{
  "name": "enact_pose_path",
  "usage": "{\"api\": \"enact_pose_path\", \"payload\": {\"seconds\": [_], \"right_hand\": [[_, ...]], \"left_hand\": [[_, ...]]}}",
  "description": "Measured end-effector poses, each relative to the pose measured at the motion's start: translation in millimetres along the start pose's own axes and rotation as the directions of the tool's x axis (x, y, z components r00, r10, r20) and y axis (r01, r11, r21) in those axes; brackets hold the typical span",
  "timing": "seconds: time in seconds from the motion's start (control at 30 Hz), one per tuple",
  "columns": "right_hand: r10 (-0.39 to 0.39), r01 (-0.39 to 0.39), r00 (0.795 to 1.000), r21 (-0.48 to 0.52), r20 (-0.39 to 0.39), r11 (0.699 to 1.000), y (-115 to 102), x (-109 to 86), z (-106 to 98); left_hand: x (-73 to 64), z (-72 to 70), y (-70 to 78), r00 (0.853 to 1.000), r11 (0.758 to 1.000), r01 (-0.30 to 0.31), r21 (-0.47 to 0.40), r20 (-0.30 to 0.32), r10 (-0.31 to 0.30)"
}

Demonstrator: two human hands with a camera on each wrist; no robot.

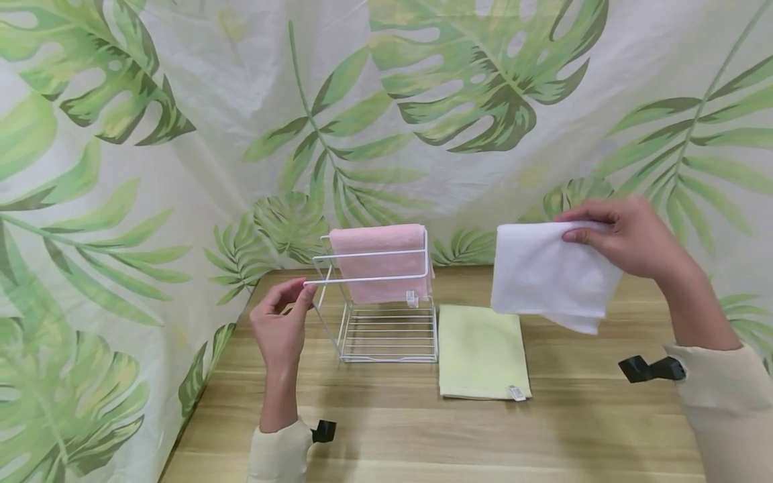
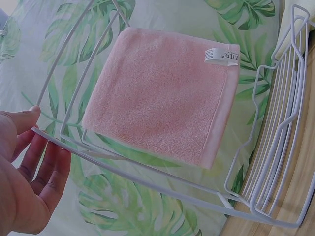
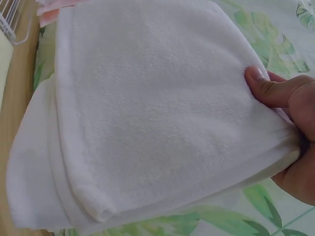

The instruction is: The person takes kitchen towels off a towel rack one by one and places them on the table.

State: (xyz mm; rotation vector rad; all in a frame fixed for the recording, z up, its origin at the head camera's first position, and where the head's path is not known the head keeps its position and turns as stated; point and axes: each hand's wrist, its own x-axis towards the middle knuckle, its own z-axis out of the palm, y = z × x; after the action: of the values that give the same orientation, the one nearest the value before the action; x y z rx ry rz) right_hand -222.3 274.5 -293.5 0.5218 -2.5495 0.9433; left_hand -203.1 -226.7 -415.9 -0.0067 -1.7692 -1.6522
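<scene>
Pinching white towel (image 1: 546,275) at 1 o'clock: R hand (image 1: 634,238), fingers (image 1: 590,213) pt. hidden; L hand (image 1: 280,322) pinches wire rack (image 1: 368,279) at 9 o'clock.

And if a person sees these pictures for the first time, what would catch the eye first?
Probably the white towel, held in the air by the right hand, to the right of the wire rack. Next, the pink towel draped over the rack, whose upper left corner the left hand pinches. Big green leaves on the cloth behind would also stand out.
</scene>
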Motion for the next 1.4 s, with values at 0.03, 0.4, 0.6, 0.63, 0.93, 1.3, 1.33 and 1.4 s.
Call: {"api": "enact_pose_path", "payload": {"seconds": [0.03, 0.4, 0.6, 0.63, 0.93, 1.3, 1.33, 1.4], "right_hand": [[0.009, -0.009, 1.000, -0.004, 0.013, 1.000, 2, -2.9, 0], [0.069, -0.069, 0.994, -0.007, 0.082, 0.998, 21, -32.7, 1], [0.045, -0.047, 0.992, 0.013, 0.117, 0.999, 28, -47.9, 1], [0.049, -0.051, 0.991, 0.017, 0.124, 0.999, 29, -50.2, 2], [0.037, -0.060, 0.978, 0.111, 0.204, 0.992, 45, -73.3, 9], [0.026, -0.061, 0.965, 0.126, 0.262, 0.990, 65, -105.0, 10], [0.036, -0.070, 0.963, 0.122, 0.265, 0.990, 67, -108.2, 11], [0.048, -0.087, 0.959, 0.128, 0.279, 0.988, 71, -114.4, 12]], "left_hand": [[-0.1, 0.2, -0.1, 1.000, 1.000, -0.001, 0.001, 0.001, 0.001], [0.1, 0.9, -0.5, 1.000, 1.000, -0.004, 0.012, 0.003, 0.004], [0.3, 0.1, -0.3, 1.000, 1.000, -0.015, 0.011, 0.006, 0.015], [0.3, 0.0, -0.2, 1.000, 1.000, -0.017, 0.011, 0.006, 0.017], [0.0, 0.1, -0.8, 1.000, 1.000, -0.004, 0.009, 0.000, 0.004], [0.4, -0.1, -1.2, 1.000, 1.000, -0.001, 0.007, 0.005, 0.001], [0.7, -0.2, -1.5, 1.000, 1.000, -0.001, 0.005, 0.004, 0.001], [0.9, -0.3, -1.9, 1.000, 1.000, -0.002, 0.003, 0.005, 0.002]]}}
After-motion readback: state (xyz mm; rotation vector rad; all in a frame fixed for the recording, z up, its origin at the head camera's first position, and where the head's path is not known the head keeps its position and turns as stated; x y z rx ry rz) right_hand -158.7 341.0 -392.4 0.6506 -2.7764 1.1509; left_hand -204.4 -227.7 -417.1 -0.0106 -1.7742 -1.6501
